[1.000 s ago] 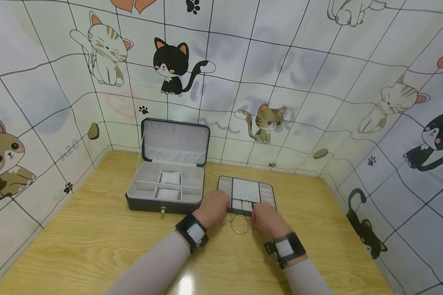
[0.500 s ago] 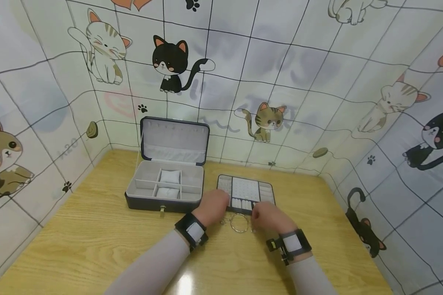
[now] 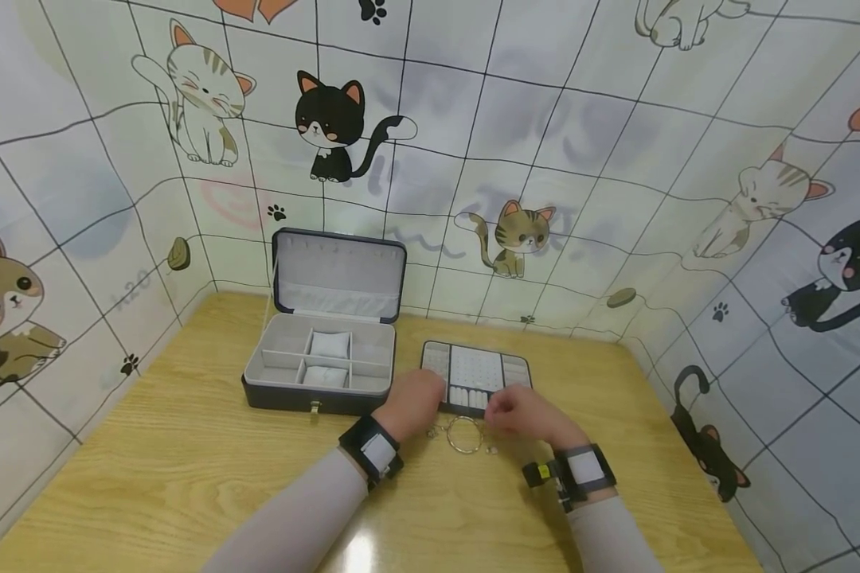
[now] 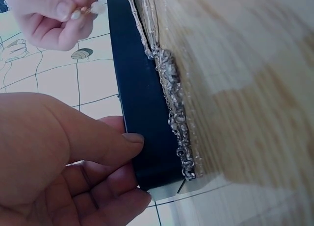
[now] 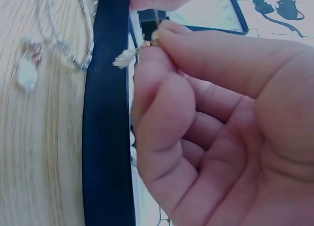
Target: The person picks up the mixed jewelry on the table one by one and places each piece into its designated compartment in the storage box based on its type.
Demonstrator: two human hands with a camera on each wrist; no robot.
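My left hand [image 3: 416, 400] grips the left front corner of a dark-edged jewelry tray [image 3: 476, 368], thumb on its side wall in the left wrist view. Between thumb and forefinger, my right hand [image 3: 529, 414] pinches an earring [image 5: 124, 59] with a white drop, over the tray's front edge near its right end. A matching earring [image 5: 26, 71] lies on the table before the tray. Beside it is a gold-toned bangle [image 3: 464, 435]. A silvery chain [image 4: 171, 88] lies along the foot of the tray, close to my left hand.
A dark jewelry box [image 3: 283, 395] stands left of the tray with its lid [image 3: 340, 270] up. Two small cushions sit in its compartments. Behind the wooden table [image 3: 222, 469] hangs a cat-print cloth [image 3: 430, 159].
My right hand has lifted slightly and shifted right, bringing the earring on the table into clearer sight. The left hand stays at the tray's corner.
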